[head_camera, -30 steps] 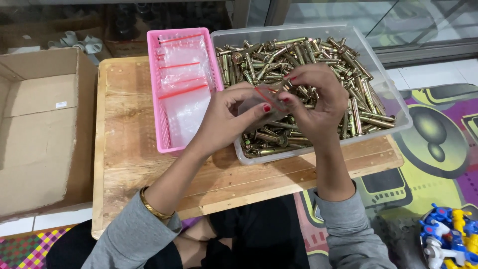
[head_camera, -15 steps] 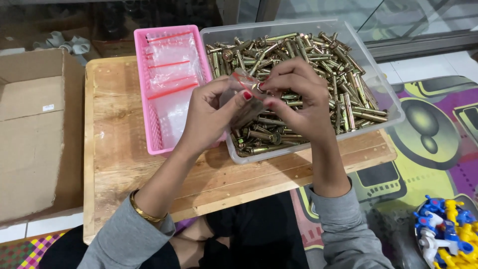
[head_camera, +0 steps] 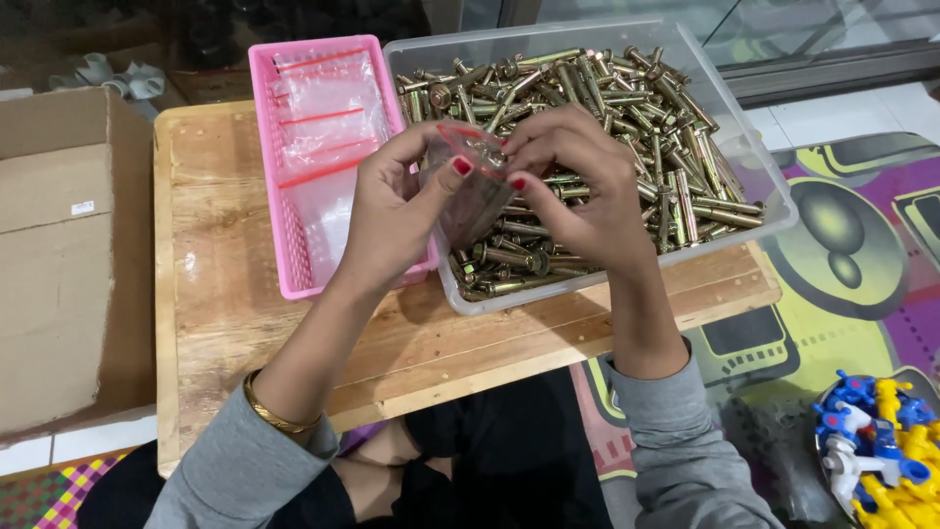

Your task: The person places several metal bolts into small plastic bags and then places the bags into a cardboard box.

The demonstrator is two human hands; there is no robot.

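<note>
My left hand [head_camera: 397,211] and my right hand [head_camera: 583,186] together pinch the red-striped top of a small clear zip bag [head_camera: 475,191] holding brass-coloured bolts. The bag hangs just above the near left corner of a clear plastic bin [head_camera: 754,157] full of several brass-coloured anchor bolts [head_camera: 627,108]. A pink plastic basket [head_camera: 269,176] with empty clear zip bags [head_camera: 328,122] lies to the left of the bin, under my left hand. Both stand on a low wooden table [head_camera: 225,313].
An open cardboard box [head_camera: 59,255] sits on the floor to the left of the table. A patterned mat [head_camera: 852,284] lies at the right, with blue, yellow and white plastic toys [head_camera: 881,436] at the lower right. My legs are under the table's near edge.
Both hands with the bag have lifted slightly and drawn toward the bin's near left corner; the fingers now press along the bag's top strip.
</note>
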